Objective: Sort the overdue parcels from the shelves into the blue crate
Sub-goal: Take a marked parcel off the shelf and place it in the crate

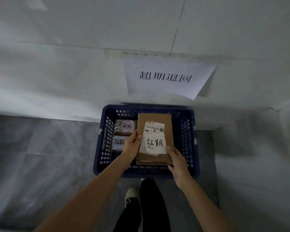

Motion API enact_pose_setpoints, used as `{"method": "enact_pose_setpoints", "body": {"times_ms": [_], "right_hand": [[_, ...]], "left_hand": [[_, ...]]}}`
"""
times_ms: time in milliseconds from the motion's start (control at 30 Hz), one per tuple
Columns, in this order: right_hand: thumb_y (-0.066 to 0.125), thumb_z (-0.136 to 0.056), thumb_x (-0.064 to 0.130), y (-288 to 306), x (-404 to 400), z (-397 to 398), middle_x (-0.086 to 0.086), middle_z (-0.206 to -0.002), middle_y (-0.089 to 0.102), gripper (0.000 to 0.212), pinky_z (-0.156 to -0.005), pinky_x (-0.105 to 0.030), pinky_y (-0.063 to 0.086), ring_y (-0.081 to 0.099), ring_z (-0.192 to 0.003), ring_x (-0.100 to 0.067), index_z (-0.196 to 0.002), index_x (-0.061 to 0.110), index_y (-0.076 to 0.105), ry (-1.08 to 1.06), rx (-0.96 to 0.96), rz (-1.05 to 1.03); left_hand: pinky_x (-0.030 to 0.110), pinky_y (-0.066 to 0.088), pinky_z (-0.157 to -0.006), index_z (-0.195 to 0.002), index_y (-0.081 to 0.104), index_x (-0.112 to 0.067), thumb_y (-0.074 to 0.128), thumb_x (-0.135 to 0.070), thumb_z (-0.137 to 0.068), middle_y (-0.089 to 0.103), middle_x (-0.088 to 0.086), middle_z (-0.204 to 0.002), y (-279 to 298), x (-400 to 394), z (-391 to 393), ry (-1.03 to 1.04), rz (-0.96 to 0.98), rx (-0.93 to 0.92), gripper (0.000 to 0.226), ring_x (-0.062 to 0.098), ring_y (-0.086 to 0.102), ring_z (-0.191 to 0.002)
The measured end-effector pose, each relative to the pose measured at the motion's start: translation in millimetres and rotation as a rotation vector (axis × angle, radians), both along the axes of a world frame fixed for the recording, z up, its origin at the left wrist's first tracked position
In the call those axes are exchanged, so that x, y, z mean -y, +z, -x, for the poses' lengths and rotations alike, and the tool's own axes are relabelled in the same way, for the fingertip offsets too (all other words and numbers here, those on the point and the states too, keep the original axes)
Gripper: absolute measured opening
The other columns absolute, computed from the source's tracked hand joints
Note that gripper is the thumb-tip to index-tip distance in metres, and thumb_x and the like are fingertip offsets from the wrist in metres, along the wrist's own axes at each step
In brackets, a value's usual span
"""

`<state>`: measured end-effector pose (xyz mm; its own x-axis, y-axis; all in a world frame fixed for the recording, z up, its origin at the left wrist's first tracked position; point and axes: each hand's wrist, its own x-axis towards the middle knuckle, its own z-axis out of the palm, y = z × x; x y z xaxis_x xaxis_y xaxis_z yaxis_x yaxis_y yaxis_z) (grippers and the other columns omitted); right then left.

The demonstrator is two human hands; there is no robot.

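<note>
Crate: dark blue plastic crate (189, 139) with holes in its walls, sitting on the grey floor (49, 156) right by the white wall (74, 64)
Box: flat brown cardboard box (157, 121) held over the right half of the crate, its long side running from the near wall to the far wall; whether it touches the bottom of the crate cannot be told
Stickers on box: white barcode label (155, 127) near the top, and below it a white paper note (155, 143) with black handwriting
Left hand: left hand (132, 143) grips the left edge of the box, thumb on top by the note
Right hand: right hand (177, 162) grips the near right corner of the box, thumb on top
Small parcels: two small wrapped parcels in the left half of the crate, one (125, 127) nearer the far wall and one (119, 143) nearer the middle, both with black handwriting on top
Sign: white paper sign (169, 77) with big black printed letters, stuck on the wall just past the crate
Feet: white shoe (131, 194) and black trouser leg (151, 206) on the floor, just on the near side of the crate
</note>
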<state>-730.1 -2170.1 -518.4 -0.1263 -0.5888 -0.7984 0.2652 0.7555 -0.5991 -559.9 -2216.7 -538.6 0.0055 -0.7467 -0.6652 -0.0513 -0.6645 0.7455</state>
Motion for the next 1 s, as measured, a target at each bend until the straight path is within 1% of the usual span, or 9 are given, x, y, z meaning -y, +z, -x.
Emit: {"method": "enact_pose_setpoints", "body": {"times_ms": [67, 167, 267, 400, 500, 600, 767, 900, 1000], "right_hand": [[0.057, -0.096, 0.031, -43.1, 14.6, 5.7, 0.01, -0.104, 0.064, 0.03, -0.075, -0.021, 0.044, 0.058, -0.089, -0.001, -0.125, 0.025, 0.053, 0.026, 0.012, -0.026], [0.053, -0.098, 0.03, -103.7, 26.9, 11.3, 0.01, -0.114, 0.063, 0.034, -0.093, -0.025, 0.038, 0.057, -0.099, -0.004, -0.132, 0.026, 0.052, 0.055, 0.007, -0.078], [0.042, -0.104, 0.028, -154.5, 40.2, 15.5, 0.01, -0.125, 0.057, 0.038, -0.094, -0.026, 0.034, 0.052, -0.113, -0.011, -0.142, 0.03, 0.043, 0.078, -0.031, -0.114], [0.031, -0.107, 0.028, -209.1, 63.8, 11.1, 0.017, -0.13, 0.046, 0.044, -0.102, -0.03, 0.027, 0.044, -0.117, -0.008, -0.149, 0.04, 0.028, 0.179, -0.062, -0.137], [0.033, -0.106, 0.03, -244.9, 76.2, -4.5, 0.011, -0.142, 0.049, 0.045, -0.112, -0.036, 0.032, 0.048, -0.125, -0.013, -0.149, 0.042, 0.027, 0.254, -0.074, -0.123], [0.035, -0.106, 0.027, -268.1, 83.6, -17.6, 0.004, -0.146, 0.046, 0.051, -0.114, -0.041, 0.034, 0.046, -0.129, -0.018, -0.152, 0.037, 0.019, 0.275, -0.088, -0.116], [0.032, -0.106, 0.018, -282.3, 84.0, -15.1, -0.001, -0.154, 0.034, 0.057, -0.115, -0.038, 0.032, 0.038, -0.136, -0.023, -0.155, 0.031, 0.005, 0.417, -0.18, -0.184], [0.031, -0.106, 0.019, -279.4, 94.6, -10.9, -0.001, -0.159, 0.024, 0.059, -0.116, -0.038, 0.029, 0.031, -0.141, -0.025, -0.156, 0.028, 0.0, 0.507, -0.221, -0.22], [0.033, -0.106, 0.022, -261.3, 108.4, -15.8, -0.004, -0.158, 0.026, 0.06, -0.111, -0.038, 0.034, 0.034, -0.14, -0.027, -0.156, 0.024, -0.001, 0.57, -0.3, -0.196]], "left_hand": [[0.044, 0.049, -0.098, -0.149, 0.031, -0.024, 0.042, -0.029, -0.101, 0.058, 0.006, -0.134, -43.9, 11.3, 5.6, 0.017, -0.051, 0.025, 0.049, 0.025, 0.059, -0.115], [0.04, 0.049, -0.098, -0.149, 0.028, -0.033, 0.041, -0.036, -0.101, 0.053, 0.008, -0.136, -100.1, 25.8, 15.5, 0.002, -0.106, 0.127, 0.05, 0.024, 0.058, -0.113], [0.038, 0.043, -0.104, -0.15, 0.021, -0.036, 0.036, -0.037, -0.101, 0.041, 0.012, -0.142, -151.5, 40.6, 20.9, -0.146, -0.193, 0.244, 0.051, 0.032, 0.051, -0.119], [0.039, 0.047, -0.095, -0.152, 0.017, -0.027, 0.037, -0.012, -0.101, 0.045, 0.006, -0.134, -191.2, 50.3, 15.7, -0.232, -0.222, 0.34, 0.056, 0.032, 0.052, -0.113], [0.039, 0.043, -0.094, -0.152, 0.015, -0.025, 0.036, -0.002, -0.096, 0.05, 0.017, -0.134, -215.5, 52.2, 0.7, -0.349, -0.223, 0.567, 0.065, 0.037, 0.048, -0.117], [0.039, 0.026, -0.107, -0.152, 0.015, -0.032, 0.042, -0.008, -0.094, 0.038, 0.014, -0.139, -225.8, 51.8, -13.0, -0.533, -0.157, 0.752, 0.069, 0.037, 0.033, -0.125], [0.04, 0.029, -0.107, -0.15, 0.021, -0.028, 0.049, -0.018, -0.092, 0.027, 0.016, -0.143, -226.2, 42.7, -18.1, -0.713, -0.131, 0.836, 0.066, 0.038, 0.029, -0.126], [0.043, 0.028, -0.109, -0.151, 0.015, -0.028, 0.047, -0.017, -0.092, 0.021, 0.014, -0.149, -221.7, 41.3, -19.1, -0.65, -0.213, 0.737, 0.068, 0.038, 0.024, -0.132], [0.045, 0.028, -0.111, -0.152, 0.015, -0.026, 0.045, -0.013, -0.092, 0.024, 0.014, -0.151, -201.6, 47.1, -26.0, -0.532, -0.208, 0.687, 0.068, 0.036, 0.023, -0.136]]}}
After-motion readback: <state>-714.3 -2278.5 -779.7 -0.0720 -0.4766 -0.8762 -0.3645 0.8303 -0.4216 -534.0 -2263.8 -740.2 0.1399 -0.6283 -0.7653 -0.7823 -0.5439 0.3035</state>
